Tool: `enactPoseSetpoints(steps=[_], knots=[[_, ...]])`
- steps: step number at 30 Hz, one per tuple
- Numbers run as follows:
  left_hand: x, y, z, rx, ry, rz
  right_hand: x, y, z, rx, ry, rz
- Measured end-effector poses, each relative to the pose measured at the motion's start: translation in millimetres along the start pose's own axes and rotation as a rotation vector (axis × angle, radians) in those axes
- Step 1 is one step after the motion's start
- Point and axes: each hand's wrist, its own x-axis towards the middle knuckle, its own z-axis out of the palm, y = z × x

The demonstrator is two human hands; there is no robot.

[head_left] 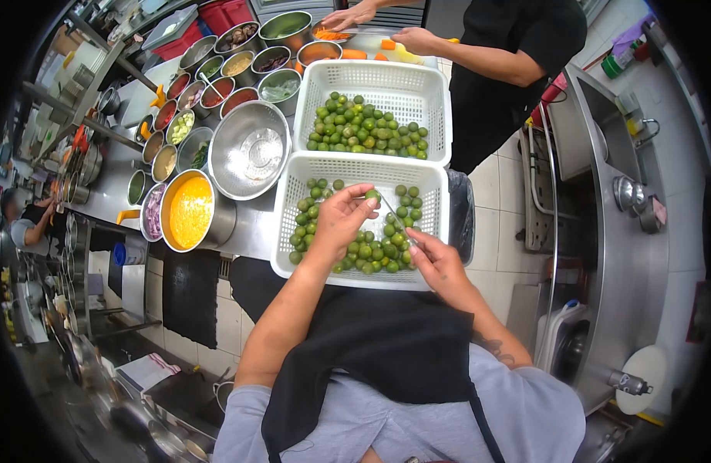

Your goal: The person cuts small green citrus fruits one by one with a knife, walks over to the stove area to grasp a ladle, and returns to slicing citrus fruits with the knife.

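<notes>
Held between the fingertips of my left hand (344, 220) is a green lime (372, 195), above the nearer white basket. My right hand (436, 258) is closed around a knife (392, 211), whose thin blade points up and left toward the lime. Whether the blade touches the lime I cannot tell. Below both hands, many loose limes (371, 251) lie in the nearer white perforated basket (282, 258). A second white basket (440, 85) stands directly behind it, with more limes (363, 127) inside.
Left of the baskets are a metal colander (250, 150), a pot of orange-yellow liquid (187, 208) and several metal containers of food. A co-worker's hand (413, 40) is at the far end, near cut carrots (355, 54). A steel sink counter (594, 193) runs along the right.
</notes>
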Motion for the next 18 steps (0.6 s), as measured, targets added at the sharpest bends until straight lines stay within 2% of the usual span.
enactPoseSetpoints(steps=[18], knots=[[-7.9, -2.2, -4.3, -0.064, 0.090, 0.069, -5.0, -10.0, 8.5, -0.063, -0.024, -0.020]])
